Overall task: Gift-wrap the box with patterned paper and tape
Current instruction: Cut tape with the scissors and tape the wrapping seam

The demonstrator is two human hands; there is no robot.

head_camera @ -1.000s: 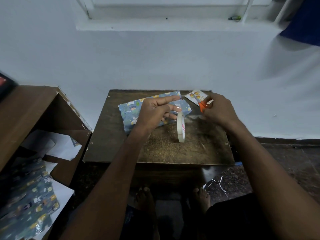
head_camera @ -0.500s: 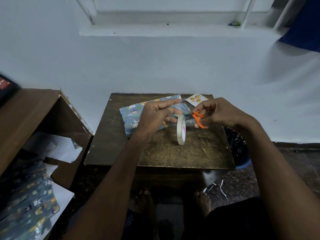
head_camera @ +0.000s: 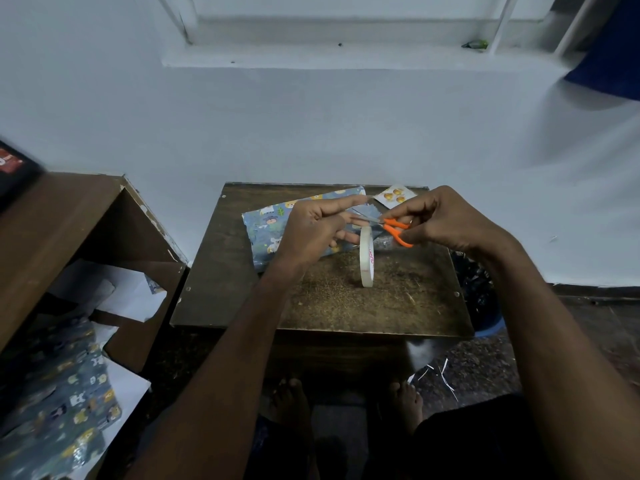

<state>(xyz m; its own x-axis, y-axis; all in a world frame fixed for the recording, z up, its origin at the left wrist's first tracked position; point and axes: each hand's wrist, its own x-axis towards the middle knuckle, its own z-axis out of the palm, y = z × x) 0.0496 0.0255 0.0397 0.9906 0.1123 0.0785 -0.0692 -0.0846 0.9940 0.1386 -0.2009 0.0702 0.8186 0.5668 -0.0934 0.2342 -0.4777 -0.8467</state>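
A box wrapped in blue animal-print paper (head_camera: 268,226) lies at the back left of the small brown table (head_camera: 322,306). A white tape roll (head_camera: 366,257) hangs on edge above the table, below my left hand (head_camera: 313,230), which pinches a strip of tape pulled up from the roll. My right hand (head_camera: 438,220) grips orange-handled scissors (head_camera: 394,228), and their blades point left and meet the tape just right of my left fingers.
A small packet with orange dots (head_camera: 394,195) lies at the table's back right. More blue patterned paper (head_camera: 59,410) and white sheets (head_camera: 114,289) lie in the open wooden unit at left. A dark bin (head_camera: 481,292) stands right of the table. My bare feet are under it.
My right hand brought the scissors from the table's back right in to the tape strip. My left hand and the hanging roll stayed about where they were.
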